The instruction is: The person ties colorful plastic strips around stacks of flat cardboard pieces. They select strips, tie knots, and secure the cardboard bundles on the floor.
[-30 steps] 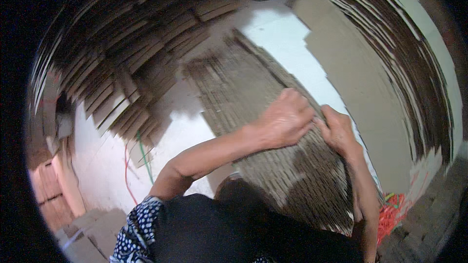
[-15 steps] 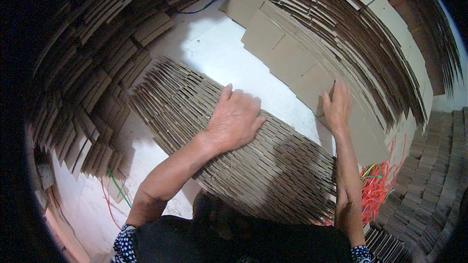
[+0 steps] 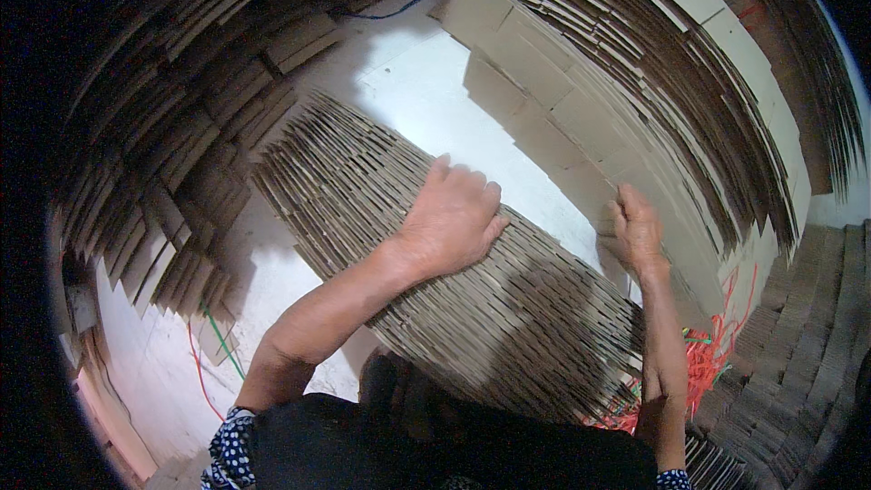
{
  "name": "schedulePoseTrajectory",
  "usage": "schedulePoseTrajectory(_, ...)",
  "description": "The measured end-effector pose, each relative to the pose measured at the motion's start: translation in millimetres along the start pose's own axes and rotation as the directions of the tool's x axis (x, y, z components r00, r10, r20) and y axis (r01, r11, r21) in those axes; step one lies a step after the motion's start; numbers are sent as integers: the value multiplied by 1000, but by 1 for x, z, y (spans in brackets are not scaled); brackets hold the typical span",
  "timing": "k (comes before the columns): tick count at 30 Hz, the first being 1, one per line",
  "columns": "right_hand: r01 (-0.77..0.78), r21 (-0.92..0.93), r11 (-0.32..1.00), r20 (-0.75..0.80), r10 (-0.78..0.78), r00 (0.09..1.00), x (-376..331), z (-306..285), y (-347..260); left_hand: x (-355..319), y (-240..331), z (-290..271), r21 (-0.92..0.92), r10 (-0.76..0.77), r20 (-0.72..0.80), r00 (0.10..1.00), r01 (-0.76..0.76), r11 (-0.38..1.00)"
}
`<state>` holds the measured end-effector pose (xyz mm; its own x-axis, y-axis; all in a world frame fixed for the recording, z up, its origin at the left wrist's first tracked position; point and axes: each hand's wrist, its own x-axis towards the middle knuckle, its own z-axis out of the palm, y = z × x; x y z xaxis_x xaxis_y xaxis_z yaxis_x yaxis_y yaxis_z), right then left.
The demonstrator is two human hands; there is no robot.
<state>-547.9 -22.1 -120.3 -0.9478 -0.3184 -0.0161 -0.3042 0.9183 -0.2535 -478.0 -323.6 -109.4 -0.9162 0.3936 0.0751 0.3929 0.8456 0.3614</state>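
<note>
A long row of brown cardboard pieces (image 3: 535, 308), packed on edge, runs diagonally in front of my body. My left hand (image 3: 454, 218) lies across its top, fingers curled over the far side and thumb to the right. Beyond it to the right, flat cardboard sheets (image 3: 544, 109) lean in an overlapping line. My right hand (image 3: 638, 229) is at the near part of that line, its fingers closed at the edge of a cardboard sheet. The fingertips of my left hand are partly hidden behind the row.
High cardboard stacks rise on the left (image 3: 181, 154) and far right (image 3: 671, 63). Tangled red strapping (image 3: 708, 363) lies beside my right forearm. More dense cardboard (image 3: 798, 336) stands at the lower right. White floor (image 3: 426, 73) shows between the rows; a blue cord (image 3: 399, 7) lies on it.
My right hand has come nearer to me, and its fingers have closed from a more spread pose. The left hand keeps its hold on the row; the whole view has shifted slightly.
</note>
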Motion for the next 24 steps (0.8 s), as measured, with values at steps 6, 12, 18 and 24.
schedulePoseTrajectory(6, -71, 15, 997, 65, 70, 995, -3, -23, -1, -4, -2, -1, 22, -10, 8, 1000, 10, 1000)
schedulePoseTrajectory(12, -32, -251, 968, -164, -10, 986, 1, -8, 15, -2, -2, -1, 24, 0, 11, 1000, 0, 1000)
schedulePoseTrajectory(18, -43, -244, 969, -217, -11, 976, -4, 6, 18, -5, -3, 1, -20, 3, -35, 999, -4, 1000)
schedulePoseTrajectory(24, -101, -194, 976, -172, 67, 983, -6, 3, 15, -5, -2, -2, -6, -6, 17, 1000, 6, 1000)
